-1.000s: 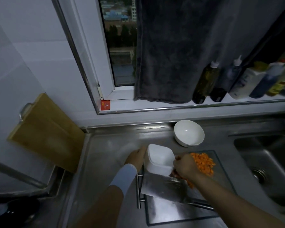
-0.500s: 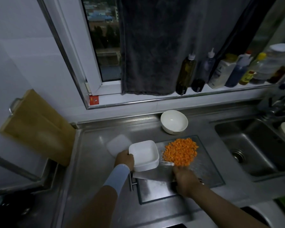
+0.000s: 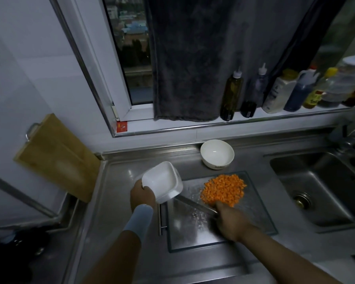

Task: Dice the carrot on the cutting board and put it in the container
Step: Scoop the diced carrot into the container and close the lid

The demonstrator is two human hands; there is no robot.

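Steel worktop [image 3: 115, 201], glass cutting board [image 3: 254, 214], diced carrot [image 3: 223, 190] heaped on the board's far half, white container [image 3: 164, 181] tilted at the board's left edge, left grip [image 3: 141, 194] curled round its rim, right grip [image 3: 232, 222] clasping a knife [image 3: 195, 204] against the heap

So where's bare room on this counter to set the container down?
Bare steel counter lies between the leaning wooden board and the left hand holding the container, and along its near edge below the glass cutting board. Crowded: the board's far half, with the diced carrot, the right hand on the knife, the white bowl behind.
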